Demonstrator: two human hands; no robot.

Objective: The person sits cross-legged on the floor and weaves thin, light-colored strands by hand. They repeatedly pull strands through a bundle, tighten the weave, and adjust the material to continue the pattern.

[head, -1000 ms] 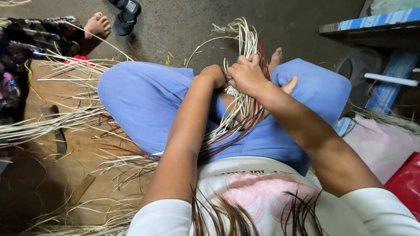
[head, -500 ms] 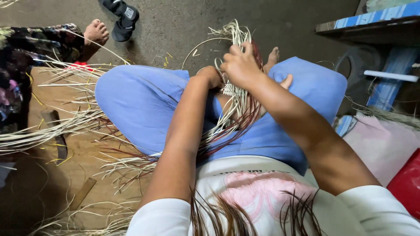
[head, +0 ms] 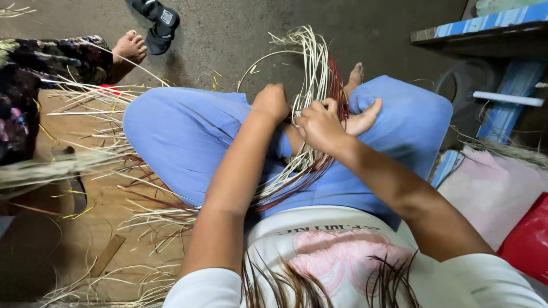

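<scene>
Weaving step in hand: left hand (head: pixel 272 102) clenched on the bundle of pale and reddish-brown flat reed strips (head: pixel 311 85) over the blue-trousered lap; right hand (head: pixel 319 122) pinches single strips beside it. Next likely needs one strip threaded across, kept taut.

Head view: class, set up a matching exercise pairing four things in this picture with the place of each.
Things:
1. bundle of pale strips
2. black sandal
3. red bag
4. loose strips

Places:
A. far right edge, low
B. top, on the grey floor
C. on the brown board at left
D. between the two hands

Pairs: 1-D, 2-B, 3-A, 4-C
</scene>
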